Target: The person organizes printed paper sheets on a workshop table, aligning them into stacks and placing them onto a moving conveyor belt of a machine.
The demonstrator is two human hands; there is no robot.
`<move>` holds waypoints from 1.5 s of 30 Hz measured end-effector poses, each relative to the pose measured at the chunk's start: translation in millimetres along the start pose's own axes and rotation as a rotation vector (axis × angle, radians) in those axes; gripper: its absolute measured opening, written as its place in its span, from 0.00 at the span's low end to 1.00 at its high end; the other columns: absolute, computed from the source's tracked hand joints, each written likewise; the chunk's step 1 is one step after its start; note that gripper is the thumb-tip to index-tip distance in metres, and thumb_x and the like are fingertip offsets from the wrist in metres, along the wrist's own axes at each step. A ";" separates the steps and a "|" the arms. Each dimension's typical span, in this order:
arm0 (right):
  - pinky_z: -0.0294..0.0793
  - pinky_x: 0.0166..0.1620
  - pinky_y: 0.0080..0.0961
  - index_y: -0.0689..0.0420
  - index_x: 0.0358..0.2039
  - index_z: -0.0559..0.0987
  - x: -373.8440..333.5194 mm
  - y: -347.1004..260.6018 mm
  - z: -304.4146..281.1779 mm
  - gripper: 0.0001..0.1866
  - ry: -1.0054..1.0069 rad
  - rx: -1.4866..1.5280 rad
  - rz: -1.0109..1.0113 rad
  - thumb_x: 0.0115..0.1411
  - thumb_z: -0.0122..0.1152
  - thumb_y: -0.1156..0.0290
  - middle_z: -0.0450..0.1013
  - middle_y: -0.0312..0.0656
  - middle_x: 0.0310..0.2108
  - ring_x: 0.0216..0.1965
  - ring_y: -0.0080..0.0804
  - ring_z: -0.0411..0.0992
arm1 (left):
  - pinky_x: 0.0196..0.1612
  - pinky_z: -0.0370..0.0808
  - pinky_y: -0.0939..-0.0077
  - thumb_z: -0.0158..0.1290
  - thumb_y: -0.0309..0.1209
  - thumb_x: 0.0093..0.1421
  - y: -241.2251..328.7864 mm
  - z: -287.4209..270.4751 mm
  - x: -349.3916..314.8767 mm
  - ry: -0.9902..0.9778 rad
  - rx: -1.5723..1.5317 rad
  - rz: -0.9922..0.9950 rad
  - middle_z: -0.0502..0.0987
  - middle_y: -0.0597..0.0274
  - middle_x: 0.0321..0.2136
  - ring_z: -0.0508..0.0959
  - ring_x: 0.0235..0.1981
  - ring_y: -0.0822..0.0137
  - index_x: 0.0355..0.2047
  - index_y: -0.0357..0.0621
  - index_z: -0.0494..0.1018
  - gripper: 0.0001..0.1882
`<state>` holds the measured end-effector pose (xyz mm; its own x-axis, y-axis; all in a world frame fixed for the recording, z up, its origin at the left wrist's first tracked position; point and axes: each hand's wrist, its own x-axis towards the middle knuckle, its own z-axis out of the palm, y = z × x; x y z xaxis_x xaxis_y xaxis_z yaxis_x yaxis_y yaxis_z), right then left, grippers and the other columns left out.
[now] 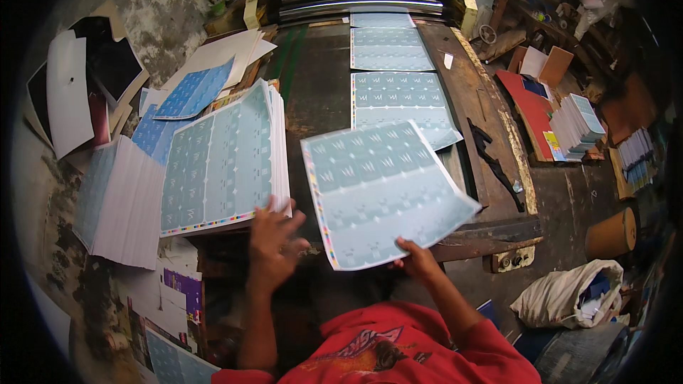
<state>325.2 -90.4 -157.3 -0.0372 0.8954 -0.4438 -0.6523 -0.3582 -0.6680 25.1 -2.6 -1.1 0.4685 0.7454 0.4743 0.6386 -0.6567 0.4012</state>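
Pinched at its near edge, a pale teal printed sheet [384, 192] tilts above the front of the machine's feed table, with my right hand [415, 259] shut on it, thumb on top. My left hand [276, 242] has its fingers spread and slightly blurred at the near right corner of a tall stack of printed sheets [217, 160]; whether it touches the stack I cannot tell. Beyond the held sheet, several similar sheets [395, 90] lie in a line on the dark feed table [316, 78], leading to the rollers [356, 3] at the far end.
Another leaning stack of sheets [128, 199] stands at the left, below blue printed sheets [196, 92]. A black strap-like thing [491, 160] lies along the table's right side. On the floor at right are a white sack [573, 295], a brown bin [612, 233] and a red board [526, 114] bearing paper stacks.
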 end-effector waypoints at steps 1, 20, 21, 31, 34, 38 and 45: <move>0.77 0.31 0.31 0.62 0.45 0.70 -6.3 14.0 -13.7 0.19 -0.001 -0.002 0.037 0.62 0.59 0.60 0.71 0.41 0.25 0.23 0.28 0.71 | 0.67 0.52 0.46 0.56 0.50 0.59 -8.5 -4.5 4.0 0.066 0.071 -0.052 0.71 0.53 0.58 0.64 0.64 0.48 0.50 0.43 0.76 0.26; 0.74 0.40 0.40 0.60 0.49 0.67 6.7 -13.9 -21.4 0.24 0.183 0.199 0.065 0.68 0.47 0.50 0.72 0.45 0.26 0.22 0.26 0.66 | 0.57 0.63 0.62 0.58 0.44 0.59 -55.0 2.6 2.3 0.243 0.089 -0.275 0.80 0.58 0.46 0.75 0.53 0.55 0.45 0.45 0.80 0.19; 0.75 0.41 0.40 0.60 0.50 0.66 12.2 -16.9 -21.3 0.25 0.177 0.191 0.046 0.68 0.47 0.50 0.73 0.46 0.28 0.22 0.26 0.66 | 0.57 0.63 0.62 0.57 0.44 0.60 -53.6 2.1 1.8 0.258 0.071 -0.292 0.80 0.58 0.46 0.75 0.53 0.55 0.44 0.45 0.80 0.18; 0.77 0.40 0.40 0.62 0.51 0.65 73.7 -41.0 -21.9 0.27 0.200 0.181 -0.073 0.68 0.47 0.48 0.73 0.46 0.33 0.26 0.28 0.70 | 0.58 0.63 0.62 0.53 0.40 0.65 -46.6 6.2 3.3 0.287 0.045 -0.351 0.80 0.58 0.46 0.74 0.54 0.55 0.44 0.45 0.80 0.15; 0.77 0.40 0.40 0.61 0.51 0.64 89.8 -44.6 -22.1 0.26 0.230 0.222 -0.103 0.68 0.47 0.49 0.73 0.47 0.34 0.27 0.29 0.70 | 0.55 0.66 0.65 0.52 0.39 0.66 -45.3 4.9 5.0 0.303 -0.023 -0.379 0.81 0.58 0.44 0.75 0.51 0.58 0.43 0.43 0.79 0.15; 0.77 0.40 0.42 0.56 0.54 0.62 115.4 -40.7 -29.4 0.25 0.207 0.261 -0.115 0.68 0.48 0.51 0.73 0.47 0.37 0.29 0.32 0.70 | 0.49 0.69 0.76 0.50 0.38 0.68 -62.6 -8.3 -1.1 0.537 -0.690 -0.748 0.81 0.60 0.39 0.77 0.44 0.67 0.43 0.39 0.79 0.16; 0.75 0.45 0.44 0.48 0.60 0.60 78.9 -48.0 9.0 0.31 0.248 0.206 -0.170 0.63 0.53 0.45 0.70 0.43 0.48 0.40 0.34 0.69 | 0.47 0.70 0.62 0.61 0.37 0.57 -13.7 -8.4 7.6 0.174 -0.276 -0.061 0.83 0.65 0.34 0.80 0.41 0.60 0.30 0.49 0.82 0.07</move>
<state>346.8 -0.2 -154.9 0.2531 0.8368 -0.4854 -0.7730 -0.1269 -0.6216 14.8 11.1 3.6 0.3084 0.7691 0.5598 0.4612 -0.6356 0.6191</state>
